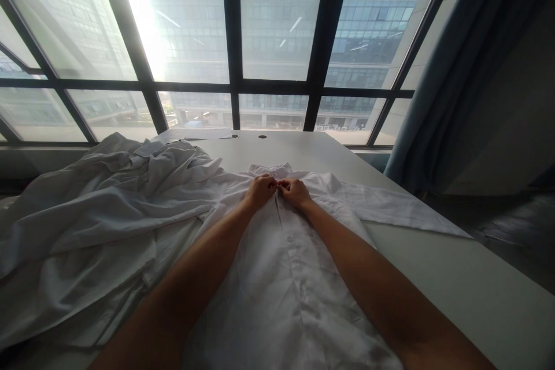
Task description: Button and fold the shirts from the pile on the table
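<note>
A white button-up shirt (260, 277) lies front side up on the table, its collar (277, 169) pointing toward the window and one sleeve (399, 208) stretched out to the right. Just below the collar, my left hand (261, 189) and my right hand (295, 192) meet at the front placket. Both have their fingers pinched on the shirt's edge, with the fingertips almost touching. Whether a button sits between them is too small to make out. Further down, the placket runs toward me between my forearms.
A heap of crumpled white cloth (99, 202) covers the left side of the table (437, 269). Beyond the far edge stands a large window with dark frames (234, 40). A blue-grey curtain (437, 92) hangs at the right.
</note>
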The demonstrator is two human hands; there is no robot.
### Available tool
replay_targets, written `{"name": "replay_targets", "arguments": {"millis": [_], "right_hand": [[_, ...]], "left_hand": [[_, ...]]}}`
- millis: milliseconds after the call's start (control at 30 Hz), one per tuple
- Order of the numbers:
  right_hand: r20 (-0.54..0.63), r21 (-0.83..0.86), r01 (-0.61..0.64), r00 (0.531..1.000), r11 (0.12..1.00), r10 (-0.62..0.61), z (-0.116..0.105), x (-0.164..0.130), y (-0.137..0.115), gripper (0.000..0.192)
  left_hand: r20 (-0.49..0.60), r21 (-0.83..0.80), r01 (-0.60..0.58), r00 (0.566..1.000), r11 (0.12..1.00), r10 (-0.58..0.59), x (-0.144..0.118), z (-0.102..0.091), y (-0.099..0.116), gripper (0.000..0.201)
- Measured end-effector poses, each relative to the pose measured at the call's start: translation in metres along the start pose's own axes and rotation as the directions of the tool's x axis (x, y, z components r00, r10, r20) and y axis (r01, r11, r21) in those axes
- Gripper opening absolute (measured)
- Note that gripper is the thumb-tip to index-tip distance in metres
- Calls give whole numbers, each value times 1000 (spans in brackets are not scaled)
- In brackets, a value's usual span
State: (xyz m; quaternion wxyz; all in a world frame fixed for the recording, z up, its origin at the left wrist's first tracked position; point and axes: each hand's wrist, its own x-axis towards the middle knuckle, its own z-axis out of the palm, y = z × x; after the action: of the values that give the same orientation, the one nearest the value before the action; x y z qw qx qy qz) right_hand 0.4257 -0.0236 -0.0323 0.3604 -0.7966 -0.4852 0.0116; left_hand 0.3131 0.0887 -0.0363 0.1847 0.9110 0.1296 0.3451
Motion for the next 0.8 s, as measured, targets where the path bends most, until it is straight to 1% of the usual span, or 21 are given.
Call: {"name": "replay_targets", "arguments": {"millis": [133,333,433,600,700,800], "right_hand": [[-19,-35,15,1000,999,-15,0,-1,-1,24],[-32,-12,53,998,999,-54,0,-3,-2,27],[-45,4,52,998,999,-52,1,-3,-2,29],[-47,5,44,998,999,-44,1,-2,-3,22],[-33,-5,9,999,1000,-9,1,-1,-4,20],[-45,-7,-23,999,1000,23,1,-1,-4,20]], "left_hand": [[2,-11,55,998,998,-55,0,2,-3,16],[19,-47,135,991,990,-134,1,4,-3,17],[21,-38,112,994,993,-111,1,4,-4,16],[25,44,69,997,997,-70,-1,-2,2,16],[74,80,28,997,996,-34,-2,-8,6,19],[140,114,-15,990,993,-1,-2,-14,9,22]]}}
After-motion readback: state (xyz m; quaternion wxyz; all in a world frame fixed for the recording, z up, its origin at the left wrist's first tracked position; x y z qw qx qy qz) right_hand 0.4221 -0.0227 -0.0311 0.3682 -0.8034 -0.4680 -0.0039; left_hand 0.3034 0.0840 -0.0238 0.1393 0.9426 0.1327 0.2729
